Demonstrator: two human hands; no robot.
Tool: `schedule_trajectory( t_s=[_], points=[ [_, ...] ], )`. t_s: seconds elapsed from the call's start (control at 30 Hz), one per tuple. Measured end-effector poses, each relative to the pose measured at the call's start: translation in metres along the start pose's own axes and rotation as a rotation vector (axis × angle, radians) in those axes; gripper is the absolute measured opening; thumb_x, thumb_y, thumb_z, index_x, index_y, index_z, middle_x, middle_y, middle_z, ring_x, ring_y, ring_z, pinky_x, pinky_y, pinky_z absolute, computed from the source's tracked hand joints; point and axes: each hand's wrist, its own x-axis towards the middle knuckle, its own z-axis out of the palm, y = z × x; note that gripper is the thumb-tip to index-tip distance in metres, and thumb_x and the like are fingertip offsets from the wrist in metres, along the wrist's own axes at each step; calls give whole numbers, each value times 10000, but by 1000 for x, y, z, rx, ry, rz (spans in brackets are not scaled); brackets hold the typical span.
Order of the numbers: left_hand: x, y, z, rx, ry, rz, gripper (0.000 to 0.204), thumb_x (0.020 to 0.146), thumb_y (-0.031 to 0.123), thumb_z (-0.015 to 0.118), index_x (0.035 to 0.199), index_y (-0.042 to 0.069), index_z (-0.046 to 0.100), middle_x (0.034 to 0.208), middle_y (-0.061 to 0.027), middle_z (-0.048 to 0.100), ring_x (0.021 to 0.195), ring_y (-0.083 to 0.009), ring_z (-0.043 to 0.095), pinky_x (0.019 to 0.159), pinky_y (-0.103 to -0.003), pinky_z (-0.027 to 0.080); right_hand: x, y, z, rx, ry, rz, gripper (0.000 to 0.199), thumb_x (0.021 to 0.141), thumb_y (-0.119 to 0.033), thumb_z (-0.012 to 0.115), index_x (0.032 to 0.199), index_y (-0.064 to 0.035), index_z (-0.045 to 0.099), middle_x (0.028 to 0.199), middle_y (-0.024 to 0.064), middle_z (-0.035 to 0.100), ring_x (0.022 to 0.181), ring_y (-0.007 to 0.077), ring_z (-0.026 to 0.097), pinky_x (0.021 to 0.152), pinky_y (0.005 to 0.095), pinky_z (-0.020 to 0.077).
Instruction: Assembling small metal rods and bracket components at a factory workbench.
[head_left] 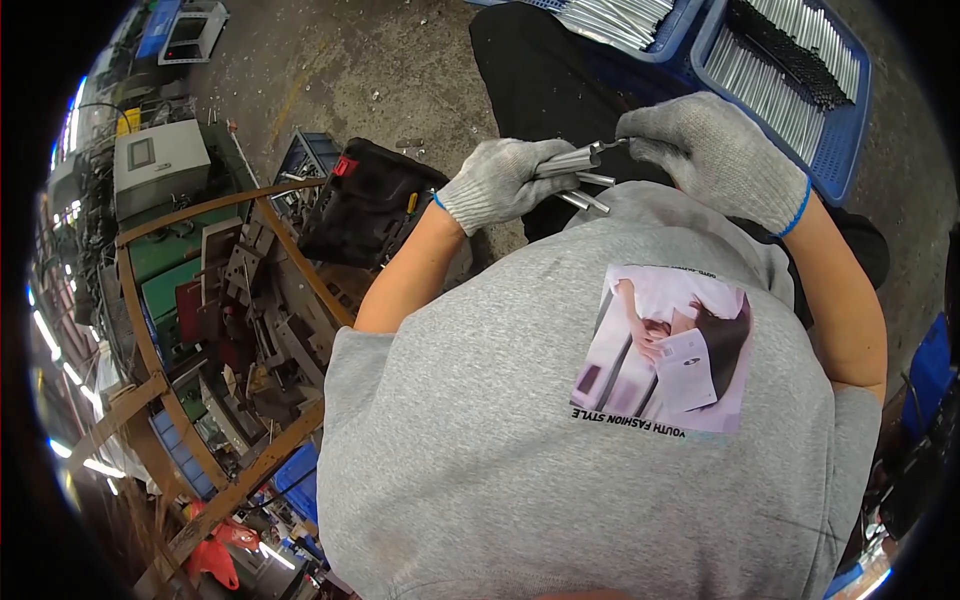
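My left hand, in a white knit glove with a blue cuff, is closed around several short silver metal tubes. Their ends stick out toward the right, a few of them splayed lower down. My right hand, gloved the same way, pinches a thin dark metal piece whose tip is at the end of the uppermost tube. Whether that tip sits inside the tube or just against it I cannot tell. Both hands are in front of my grey shirt, over my dark trousers.
Blue plastic baskets full of silver tubes and a row of black-ended ones stand at the far right. An open black tool case lies left of my left hand. Further left is a wooden-framed rack with metal blocks, beside a grey box.
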Motion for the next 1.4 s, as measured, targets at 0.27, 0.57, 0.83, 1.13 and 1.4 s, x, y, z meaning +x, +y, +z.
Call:
schedule_trajectory(
  t_s=[0.27, 0.57, 0.83, 1.13, 1.4],
  points=[
    [-3, -1, 2, 193, 69, 133, 337, 875, 346, 723, 1131, 130, 685, 820, -109, 712, 767, -306, 703, 684, -402, 552, 3, -3, 3, -179, -102, 49, 205, 940, -153, 640, 1085, -43, 733, 914, 133, 737, 834, 244, 715, 783, 360, 568],
    [-2, 1, 3, 385, 107, 154, 342, 843, 311, 728, 1155, 195, 650, 749, -38, 708, 681, -243, 705, 608, -392, 556, 3, -14, -10, -96, -222, 55, 187, 940, -139, 625, 1048, -38, 741, 795, 126, 717, 724, 237, 698, 710, 367, 563],
    [-4, -1, 4, 390, 137, 217, 310, 852, 318, 718, 1128, 191, 655, 722, -37, 696, 674, -238, 701, 609, -386, 552, 10, 2, 3, -19, -203, 89, 173, 941, -115, 611, 1005, -28, 747, 763, 131, 706, 677, 222, 677, 674, 354, 552],
    [-4, 3, 2, 418, 125, 175, 288, 839, 298, 729, 1096, 186, 664, 716, -44, 692, 671, -242, 698, 610, -384, 551, 6, -18, -13, -73, -277, 79, 198, 941, -109, 611, 1056, -23, 747, 795, 144, 717, 683, 218, 678, 677, 344, 549],
    [-7, 2, 4, 437, 113, 203, 287, 815, 271, 744, 1078, 185, 667, 735, -37, 698, 673, -237, 698, 615, -375, 553, 14, 3, 1, 35, -292, 107, 206, 940, -94, 607, 1073, -13, 741, 827, 151, 727, 705, 224, 689, 694, 340, 556]
  ],
)
